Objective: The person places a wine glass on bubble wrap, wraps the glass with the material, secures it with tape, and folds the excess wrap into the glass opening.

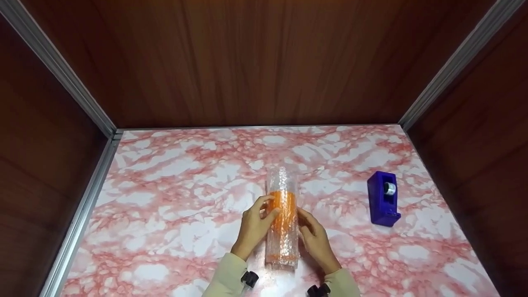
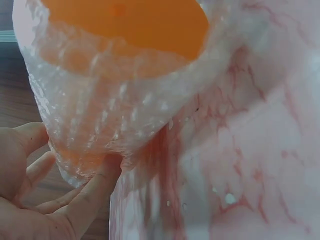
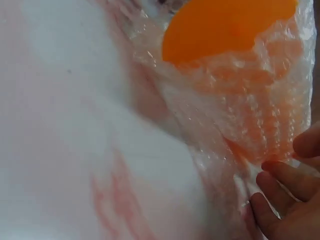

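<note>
An orange cylinder [image 1: 284, 202], rolled in clear bubble wrap [image 1: 282, 243], lies lengthwise on the table in front of me. The wrap extends past its far end, and a rounded orange surface [image 2: 145, 30] shows in both wrist views. My left hand [image 1: 253, 225] holds the roll's left side, thumb over the top and fingers bent along the edge. On the opposite side, my right hand [image 1: 317, 241] grips the wrap's right edge with curled fingers. In the right wrist view its fingertips [image 3: 272, 167] meet the wrap low on the roll.
A purple tape dispenser [image 1: 381, 200] with a small tape roll [image 1: 389, 188] stands to the right on the red-and-white marbled table [image 1: 173, 185]. Dark wooden panels [image 1: 255, 62] enclose the back and both sides, with metal rails [image 1: 70, 70] at the corners.
</note>
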A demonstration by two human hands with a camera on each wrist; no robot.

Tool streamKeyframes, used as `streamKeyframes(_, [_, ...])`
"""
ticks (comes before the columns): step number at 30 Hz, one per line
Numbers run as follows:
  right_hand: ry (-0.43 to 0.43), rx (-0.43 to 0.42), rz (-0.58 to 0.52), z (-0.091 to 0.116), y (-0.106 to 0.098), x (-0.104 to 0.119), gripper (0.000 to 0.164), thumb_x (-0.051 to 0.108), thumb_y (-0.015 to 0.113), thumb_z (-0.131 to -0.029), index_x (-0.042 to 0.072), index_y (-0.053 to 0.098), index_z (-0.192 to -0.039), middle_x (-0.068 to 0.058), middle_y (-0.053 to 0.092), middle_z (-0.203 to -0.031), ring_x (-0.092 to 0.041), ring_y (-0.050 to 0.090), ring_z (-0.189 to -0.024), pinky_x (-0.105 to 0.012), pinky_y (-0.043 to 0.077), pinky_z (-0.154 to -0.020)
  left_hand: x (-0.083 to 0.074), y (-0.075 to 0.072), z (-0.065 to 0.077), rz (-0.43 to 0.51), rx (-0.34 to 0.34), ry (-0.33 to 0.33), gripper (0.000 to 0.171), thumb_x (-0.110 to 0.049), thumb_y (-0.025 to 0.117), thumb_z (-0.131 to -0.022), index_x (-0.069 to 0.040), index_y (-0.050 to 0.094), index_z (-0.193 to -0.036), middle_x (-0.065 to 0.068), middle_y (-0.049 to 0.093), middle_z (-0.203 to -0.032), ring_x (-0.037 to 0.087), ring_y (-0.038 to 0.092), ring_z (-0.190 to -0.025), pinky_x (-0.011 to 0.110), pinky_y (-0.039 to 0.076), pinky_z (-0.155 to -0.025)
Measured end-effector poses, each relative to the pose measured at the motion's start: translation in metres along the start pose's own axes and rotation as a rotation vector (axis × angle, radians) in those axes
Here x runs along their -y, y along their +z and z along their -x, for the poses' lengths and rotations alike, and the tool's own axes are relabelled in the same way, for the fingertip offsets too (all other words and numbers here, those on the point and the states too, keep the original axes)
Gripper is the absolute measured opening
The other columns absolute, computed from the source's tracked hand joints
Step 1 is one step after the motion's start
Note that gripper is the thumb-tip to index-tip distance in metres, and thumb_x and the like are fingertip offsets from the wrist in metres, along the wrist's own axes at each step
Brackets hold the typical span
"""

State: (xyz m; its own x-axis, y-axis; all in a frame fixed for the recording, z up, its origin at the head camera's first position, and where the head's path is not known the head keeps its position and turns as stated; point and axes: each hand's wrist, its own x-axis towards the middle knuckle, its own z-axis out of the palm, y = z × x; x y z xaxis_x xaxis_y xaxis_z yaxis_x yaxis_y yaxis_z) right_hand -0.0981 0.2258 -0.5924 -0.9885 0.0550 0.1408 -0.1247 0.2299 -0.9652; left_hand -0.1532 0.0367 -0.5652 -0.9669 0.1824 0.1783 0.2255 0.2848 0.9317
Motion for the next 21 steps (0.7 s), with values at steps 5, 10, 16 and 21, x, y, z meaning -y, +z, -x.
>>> streamKeyframes(5, [-0.285, -0.072, 0.221, -0.004, 0.002, 0.025, 0.050, -0.027, 0.050, -0.082, -0.016, 0.056, -0.130, -0.030, 0.057, -0.123, -0.040, 0.062, -0.102, -0.034, 0.053, -0.090, 0.000, 0.001, -0.001, 0.008, -0.009, 0.012, 0.035, -0.025, 0.073, -0.094, -0.015, 0.064, -0.126, 0.014, 0.070, -0.111, 0.029, 0.068, -0.103, 0.030, 0.058, -0.079])
streamKeyframes(10, [-0.414, -0.099, 0.257, -0.007, 0.002, 0.039, 0.046, -0.030, 0.052, -0.075, -0.021, 0.060, -0.120, -0.032, 0.060, -0.117, -0.043, 0.063, -0.101, -0.028, 0.052, -0.089, -0.002, 0.001, -0.002, 0.000, -0.005, 0.029, 0.036, -0.025, 0.073, -0.094, -0.013, 0.065, -0.126, 0.017, 0.070, -0.111, 0.031, 0.070, -0.099, 0.032, 0.059, -0.076])
streamKeyframes(16, [-0.406, -0.085, 0.284, -0.019, -0.001, 0.015, 0.043, -0.022, 0.053, -0.079, -0.015, 0.064, -0.120, -0.019, 0.063, -0.117, -0.031, 0.064, -0.103, -0.032, 0.053, -0.089, -0.004, -0.001, -0.004, -0.003, -0.015, 0.049, 0.034, -0.024, 0.073, -0.094, -0.011, 0.067, -0.124, 0.019, 0.070, -0.114, 0.031, 0.070, -0.098, 0.036, 0.059, -0.077])
streamKeyframes(21, [-0.318, -0.070, 0.277, -0.016, -0.003, 0.000, 0.042, -0.019, 0.056, -0.083, -0.011, 0.065, -0.123, -0.013, 0.061, -0.119, -0.027, 0.061, -0.108, -0.024, 0.048, -0.094, -0.003, 0.000, -0.003, -0.032, -0.017, 0.050, 0.033, -0.023, 0.073, -0.094, -0.012, 0.067, -0.124, 0.012, 0.071, -0.099, 0.025, 0.071, -0.090, 0.031, 0.058, -0.071])
